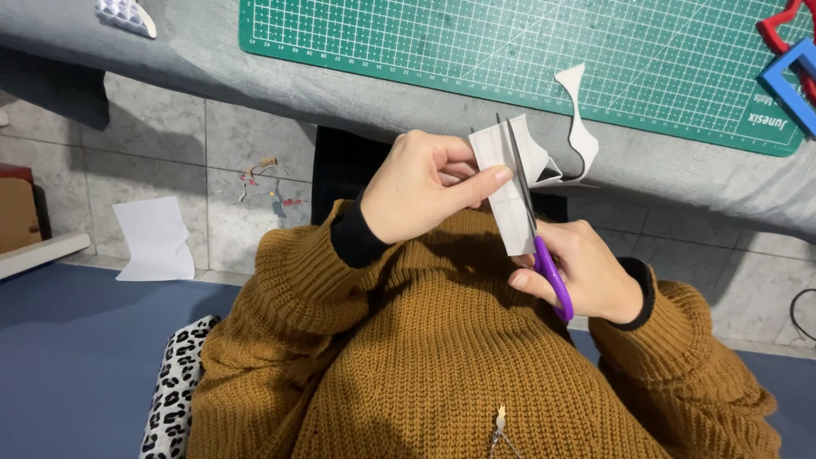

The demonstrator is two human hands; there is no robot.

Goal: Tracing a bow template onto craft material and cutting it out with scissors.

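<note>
Left hand [421,191]: grip closed on a folded piece of white paper [508,183], thumb pressed on its near face, fingers curled behind. Paper held in the air above the lap, just in front of the counter [255,72] edge.

Right hand [586,272]: grip closed around the purple handles of a pair of scissors [531,225]. Blades point up and away from the body, lying across the paper's face; blades look nearly closed, their tips reaching the paper's upper edge.

A curled white offcut [580,127] hangs from the paper's right side, rising against the counter edge.

Both arms in mustard knit sleeves with dark cuffs.

Counter covered in grey cloth. On it: green cutting mat [527,51] with white grid; blue frame [790,81] and red shape [778,30] at the mat's far right; patterned scrap [126,15] at the far left.

Below: tiled floor, a loose white sheet [155,240] on it, small bits of coloured debris [263,178] nearby. Leopard-print fabric [174,391] beside the left elbow.
</note>
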